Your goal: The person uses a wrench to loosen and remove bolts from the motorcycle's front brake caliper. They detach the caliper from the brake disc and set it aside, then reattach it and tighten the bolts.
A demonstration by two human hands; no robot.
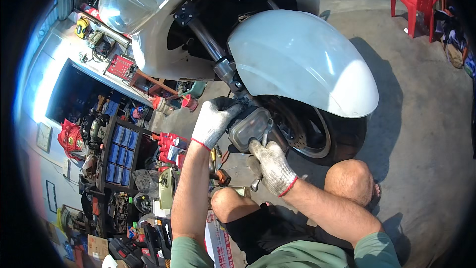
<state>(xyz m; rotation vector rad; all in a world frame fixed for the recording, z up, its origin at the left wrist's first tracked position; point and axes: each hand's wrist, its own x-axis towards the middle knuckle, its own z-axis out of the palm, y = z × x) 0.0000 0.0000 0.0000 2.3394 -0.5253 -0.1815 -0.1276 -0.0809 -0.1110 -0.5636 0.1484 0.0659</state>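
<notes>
A white-and-red glove covers my left hand point(214, 120), its fingers curled round a dark part by the lower end of the fork leg point(208, 39); what they grip is hidden. Beside it sits a grey, rounded box-shaped housing point(249, 129), close to the wheel. In its matching glove, my right hand point(271, 165) is closed round a metal wrench point(267, 131), whose upper end lies against the housing's right edge. Below that hand another shiny metal tool end point(255, 184) shows. Just right of the housing are the brake disc point(297, 141) and front wheel point(325, 134).
The large white front fender point(297, 59) overhangs the wheel, with the white front fairing point(153, 44) at upper left. A cordless power tool point(222, 176) and a red tool case point(171, 149) lie left of my knees. Shelves with blue drawers point(121, 154) stand farther left; a red plastic chair point(414, 0), upper right.
</notes>
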